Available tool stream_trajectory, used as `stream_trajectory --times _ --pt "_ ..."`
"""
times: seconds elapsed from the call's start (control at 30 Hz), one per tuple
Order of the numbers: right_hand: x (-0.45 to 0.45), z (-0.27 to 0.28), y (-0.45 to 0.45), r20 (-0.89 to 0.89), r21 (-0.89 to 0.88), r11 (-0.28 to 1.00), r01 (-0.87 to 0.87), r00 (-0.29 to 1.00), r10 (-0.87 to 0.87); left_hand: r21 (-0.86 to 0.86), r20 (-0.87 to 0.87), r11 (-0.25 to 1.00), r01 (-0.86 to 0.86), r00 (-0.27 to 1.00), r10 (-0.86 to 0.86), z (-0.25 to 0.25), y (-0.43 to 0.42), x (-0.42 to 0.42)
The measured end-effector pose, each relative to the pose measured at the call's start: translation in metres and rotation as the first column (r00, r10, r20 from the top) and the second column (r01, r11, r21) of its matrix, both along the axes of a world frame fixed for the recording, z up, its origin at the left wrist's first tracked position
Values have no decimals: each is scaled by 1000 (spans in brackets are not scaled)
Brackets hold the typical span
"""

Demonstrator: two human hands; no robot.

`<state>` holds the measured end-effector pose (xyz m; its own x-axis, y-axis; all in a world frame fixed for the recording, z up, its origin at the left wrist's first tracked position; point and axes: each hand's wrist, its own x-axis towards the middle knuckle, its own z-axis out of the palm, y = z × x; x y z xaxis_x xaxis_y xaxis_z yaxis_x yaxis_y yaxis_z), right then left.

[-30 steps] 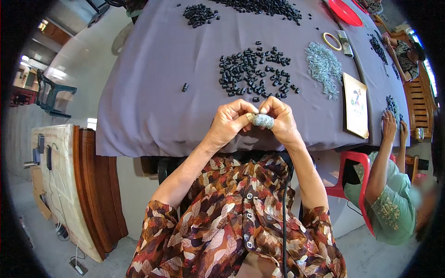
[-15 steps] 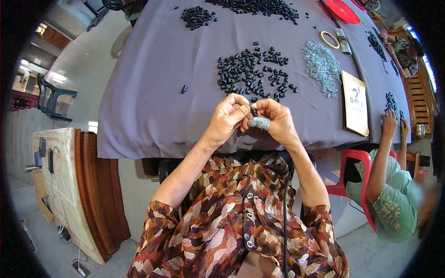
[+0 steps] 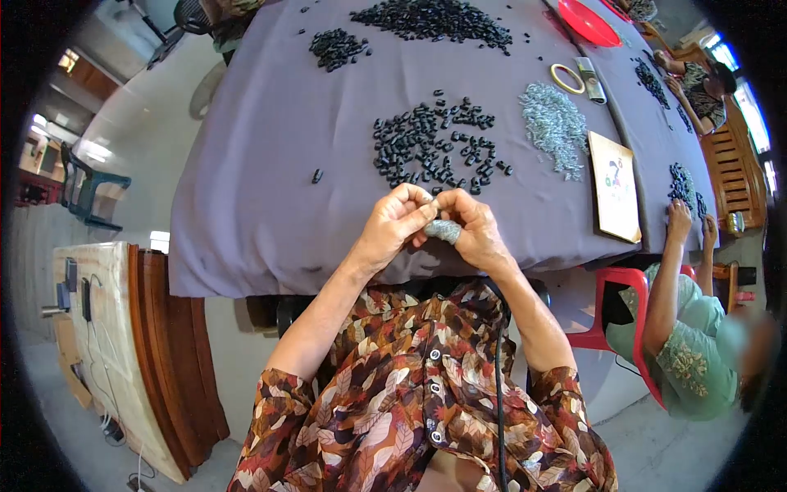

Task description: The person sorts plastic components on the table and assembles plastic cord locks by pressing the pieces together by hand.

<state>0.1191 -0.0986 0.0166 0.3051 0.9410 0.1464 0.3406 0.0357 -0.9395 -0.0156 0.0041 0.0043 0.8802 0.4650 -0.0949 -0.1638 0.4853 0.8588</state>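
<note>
My left hand [image 3: 392, 225] and my right hand [image 3: 478, 235] meet just above the table's near edge, fingertips pinched together. A small black cylindrical piece, mostly hidden now, is between the fingers of my right hand. What the left fingertips pinch is too small to make out. A silvery, speckled band [image 3: 443, 231] curves over a digit of my right hand; I cannot tell its material. Just beyond the hands lies a loose spread of small black cylindrical pieces [image 3: 418, 143]. To its right is a pile of small clear, glassy pieces [image 3: 553, 123].
Grey cloth [image 3: 246, 205] covers the table. A booklet [image 3: 615, 189], a tape roll [image 3: 567, 79], a red tray [image 3: 590, 23] and a larger black heap [image 3: 434, 18] lie on it. Right, a person in green [image 3: 689, 353] sits on a red chair [image 3: 615, 307], hands at other pieces.
The view has shifted slightly, so the table's things appear a little lower and further left. My hands stay together, and the black piece between the fingers is now less visible.
</note>
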Motion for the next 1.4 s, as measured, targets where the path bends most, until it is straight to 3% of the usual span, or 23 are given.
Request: stream_trajectory --times 0.1,0.2,0.3,0.47,0.57,0.63,0.73,0.83,0.93,1.03,1.13,1.17,1.2,1.27,1.33,1.4 --pt "-2 -4 0 -66 54 998 -25 997 28 -65 1 998 17 1000 -17 3 3 -1" --pt "1 13 -1 88 37 996 -80 993 76 -64 -9 998 -8 1000 7 4 0 0" --pt "16 22 -5 41 0 998 -64 997 64 -72 24 997 -21 999 23 -1 -2 0" --pt "65 10 -11 119 96 898 429 891 -439 -145 70 989 2 998 8 -6 1 -1" --pt "99 5 -19 377 79 813 576 738 -560 -149 49 989 -23 998 31 -2 -1 0" --pt "115 5 -22 556 102 767 634 603 -572 -167 54 986 -20 998 30 -1 -2 0" --pt "130 -5 -19 689 80 739 669 499 -526 -144 61 989 -35 997 44 -4 -2 2" --pt "132 -6 -12 769 10 709 705 448 -456 -142 47 989 -30 998 37 -5 -2 0" --pt "129 0 -6 772 -101 669 736 483 -414 -89 35 994 -61 997 65 -2 -5 0" --pt "136 -5 -8 825 -86 727 681 458 -331 -94 67 991 -98 992 105 -6 -7 2" --pt "130 -12 -9 851 12 773 634 400 -341 10 73 985 -175 982 174 8 4 -6" --pt "128 -14 -8 848 28 772 635 395 -355 179 -22 950 -256 964 264 17 12 -11" --pt "126 -17 -9 844 45 766 641 386 -372 328 12 854 -404 906 424 21 18 -14" --pt "123 -20 -13 833 80 749 657 369 -412 550 39 643 -533 785 618 23 35 -26" --pt "119 -20 -12 820 120 730 673 347 -455 720 47 449 -530 682 730 14 51 -34" --pt "117 -19 -12 784 119 716 688 377 -493 898 92 207 -389 625 775 14 58 -40"
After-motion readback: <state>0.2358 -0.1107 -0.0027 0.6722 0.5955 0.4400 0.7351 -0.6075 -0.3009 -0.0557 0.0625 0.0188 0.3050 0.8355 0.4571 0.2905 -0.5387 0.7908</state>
